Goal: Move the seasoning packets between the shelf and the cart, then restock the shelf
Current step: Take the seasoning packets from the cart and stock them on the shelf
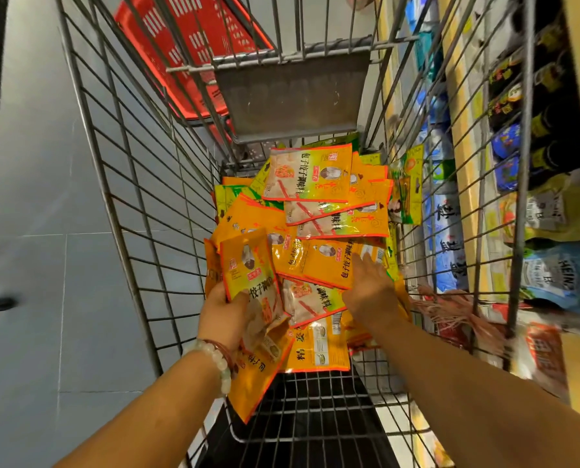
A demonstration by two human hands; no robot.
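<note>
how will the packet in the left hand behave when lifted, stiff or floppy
Probably floppy: the seasoning packet in the left hand is a thin flat pouch and its lower end looks bent below the grip. Likely light, since that one hand holds it alongside others. Its glossy film may be slippery, like the loosely overlapping pile in the cart.

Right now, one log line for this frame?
left hand: grips orange-yellow seasoning packets | right hand: open over packet pile | grey wire cart

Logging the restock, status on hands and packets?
Left hand grips packets. Right hand open over pile in cart. Nothing blocking.
</note>
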